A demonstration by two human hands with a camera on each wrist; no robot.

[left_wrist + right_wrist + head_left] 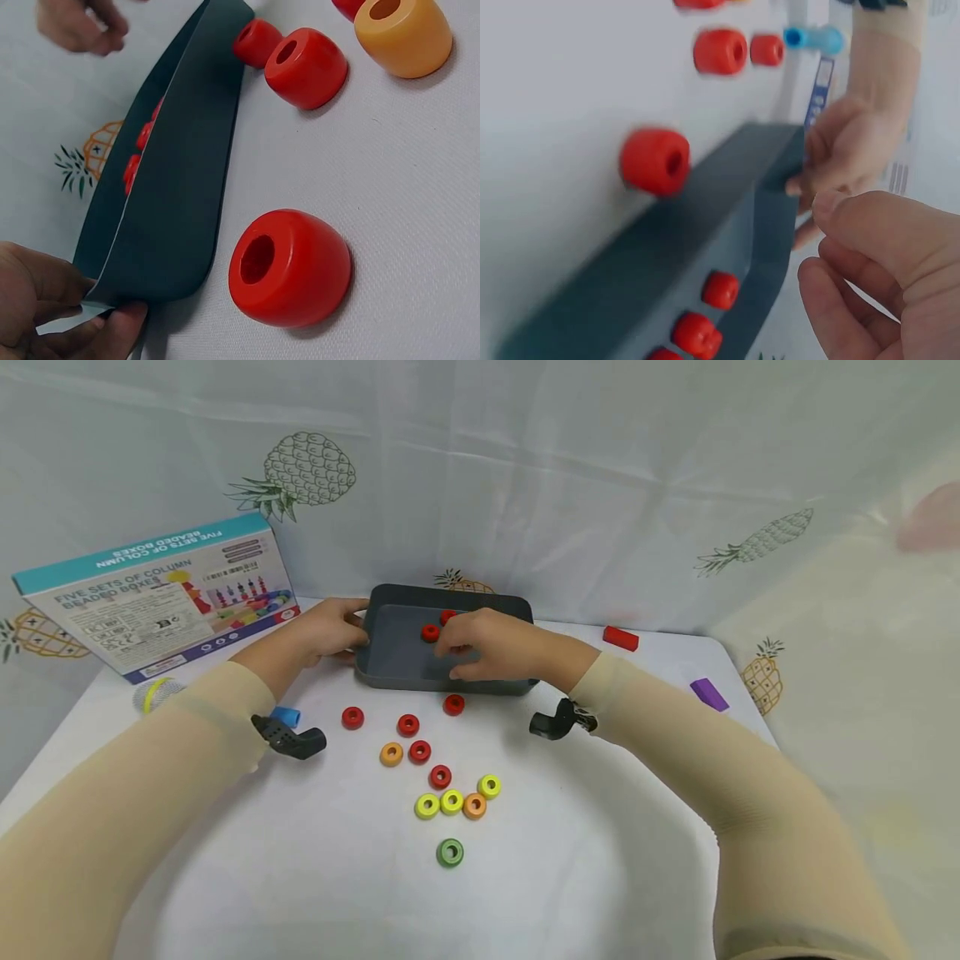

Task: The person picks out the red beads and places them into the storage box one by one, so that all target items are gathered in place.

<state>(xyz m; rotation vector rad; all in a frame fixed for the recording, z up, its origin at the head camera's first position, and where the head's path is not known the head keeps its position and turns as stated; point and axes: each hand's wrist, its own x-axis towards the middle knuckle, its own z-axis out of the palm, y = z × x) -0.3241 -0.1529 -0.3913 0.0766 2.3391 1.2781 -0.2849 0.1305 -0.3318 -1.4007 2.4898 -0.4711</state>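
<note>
A dark grey tray stands at the back of the white table. My left hand grips its left end, fingers and thumb pinching the wall in the left wrist view. Over the tray hovers my right hand, its fingers loosely bent with nothing between them in the right wrist view. Red beads lie inside, one red bead left of the right fingertips; the right wrist view shows another red bead. In front of the tray are several more red beads, among them a red bead close to its front wall.
Nearer me lie an orange bead, a yellow bead among others, and a green bead. A printed box stands back left, near a blue piece. A red block and purple block lie right.
</note>
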